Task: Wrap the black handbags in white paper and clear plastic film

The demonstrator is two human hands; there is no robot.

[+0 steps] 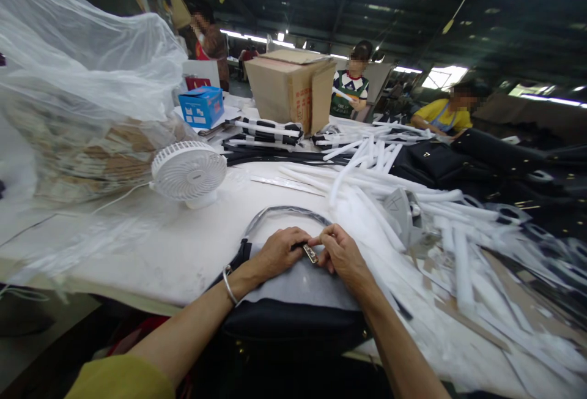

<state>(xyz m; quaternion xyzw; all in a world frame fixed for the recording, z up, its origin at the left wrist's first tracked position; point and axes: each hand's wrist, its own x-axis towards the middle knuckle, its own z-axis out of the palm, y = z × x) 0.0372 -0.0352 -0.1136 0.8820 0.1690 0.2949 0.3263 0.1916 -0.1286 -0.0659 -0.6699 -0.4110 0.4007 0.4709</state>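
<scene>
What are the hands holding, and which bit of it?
The left hand and right hand pinch a small metal clasp on the black handbag, one at each end.

Both hands [308, 253] pinch a small metal clasp [310, 254] on a black handbag [293, 319].

Head camera looks forward and down (close) onto the table [183, 252].
</scene>
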